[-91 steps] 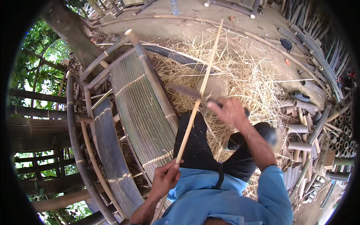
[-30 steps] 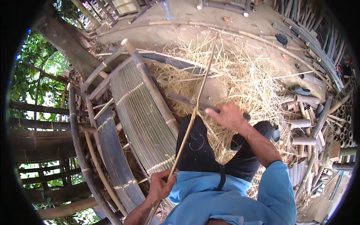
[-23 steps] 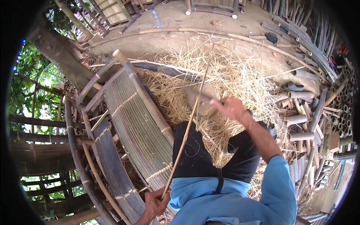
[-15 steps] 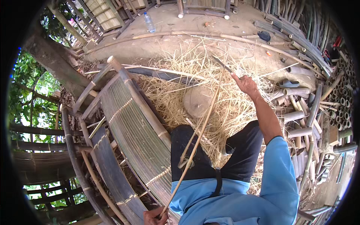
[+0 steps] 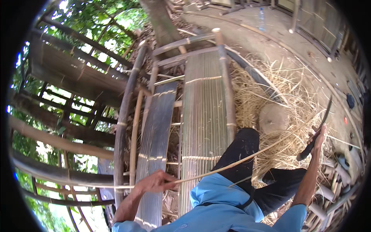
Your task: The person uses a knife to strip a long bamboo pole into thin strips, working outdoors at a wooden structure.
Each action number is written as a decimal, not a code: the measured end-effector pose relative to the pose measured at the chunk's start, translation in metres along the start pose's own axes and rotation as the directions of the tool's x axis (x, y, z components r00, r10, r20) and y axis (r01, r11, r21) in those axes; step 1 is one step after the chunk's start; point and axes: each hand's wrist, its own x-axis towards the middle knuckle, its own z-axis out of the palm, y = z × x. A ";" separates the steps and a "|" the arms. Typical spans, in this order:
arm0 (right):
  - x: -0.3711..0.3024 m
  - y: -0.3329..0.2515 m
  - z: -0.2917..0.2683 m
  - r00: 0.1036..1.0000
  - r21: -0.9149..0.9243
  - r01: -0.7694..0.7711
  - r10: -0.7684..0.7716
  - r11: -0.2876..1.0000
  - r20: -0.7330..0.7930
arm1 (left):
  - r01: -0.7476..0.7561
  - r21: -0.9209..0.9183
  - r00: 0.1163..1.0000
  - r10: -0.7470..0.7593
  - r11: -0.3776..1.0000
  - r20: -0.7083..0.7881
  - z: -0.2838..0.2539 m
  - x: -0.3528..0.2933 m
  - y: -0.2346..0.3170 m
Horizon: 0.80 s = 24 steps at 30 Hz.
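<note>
My left hand (image 5: 157, 181) is closed around a long, thin bamboo strip (image 5: 228, 166). The strip runs on past it to the left. To the right it crosses over my lap, bending slightly, and its far end lies over the pale shavings near my right hand (image 5: 317, 141). That hand holds a long-bladed knife (image 5: 326, 113) by its dark handle, with some fingers loosely extended and the blade pointing up and away. Beneath my left hand is a bamboo slat bench (image 5: 205, 116), which stands along my left side. Whether the blade touches the strip, I cannot tell.
A round wooden block (image 5: 273, 119) sits among heaped shavings (image 5: 247, 92) in front of my legs. Cut bamboo pieces (image 5: 340, 170) lie at the right. A bamboo railing (image 5: 69, 143) stands at the left, a tree trunk (image 5: 160, 23) and plastic bottle (image 5: 262, 19) farther off.
My view has swung left. My left hand has come up and outward with the strip, which now lies more crosswise. My right hand has drawn nearer, with the knife turned more upright.
</note>
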 end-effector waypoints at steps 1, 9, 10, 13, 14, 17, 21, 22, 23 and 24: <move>-0.028 -0.008 0.026 0.998 0.016 0.055 -0.055 0.998 -0.003 | -0.007 -0.021 1.000 0.006 1.000 -0.012 0.006 0.003 -0.004; -0.060 0.034 0.099 0.993 0.315 0.005 -0.041 0.949 0.107 | -0.206 0.275 0.943 0.266 0.939 -0.201 0.017 -0.049 0.054; -0.057 0.045 0.096 0.988 0.354 0.033 -0.084 0.935 0.131 | -0.197 0.415 0.924 0.309 0.888 -0.224 0.016 -0.054 0.068; 0.010 0.081 0.068 0.987 0.352 -0.039 -0.018 0.935 0.158 | -0.054 0.722 0.905 0.340 0.690 -0.257 0.006 -0.052 0.089; -0.006 0.077 0.084 0.996 0.364 -0.016 -0.016 0.931 0.087 | 0.052 0.797 0.811 0.440 0.602 -0.385 0.008 -0.037 0.087; -0.009 0.076 0.130 0.962 0.534 -0.181 0.035 0.826 0.272 | 0.428 0.729 0.141 0.757 0.534 -0.637 -0.015 -0.004 0.126; -0.019 0.057 0.160 0.954 0.518 -0.281 0.177 0.808 0.242 | -0.266 0.586 -0.628 0.323 0.766 -0.708 -0.045 0.100 0.144; -0.015 0.059 0.166 0.950 0.529 -0.299 0.195 0.794 0.244 | -0.712 0.425 -0.390 0.188 0.559 -0.901 -0.035 0.141 0.160; -0.009 0.064 0.163 0.952 0.544 -0.301 0.212 0.783 0.221 | -0.848 0.265 -0.151 0.271 0.458 -0.951 -0.029 0.200 0.168; -0.001 0.070 0.164 0.956 0.504 -0.290 0.222 0.813 0.191 | -0.983 -0.008 -0.025 -0.179 0.183 -0.984 -0.006 0.253 0.246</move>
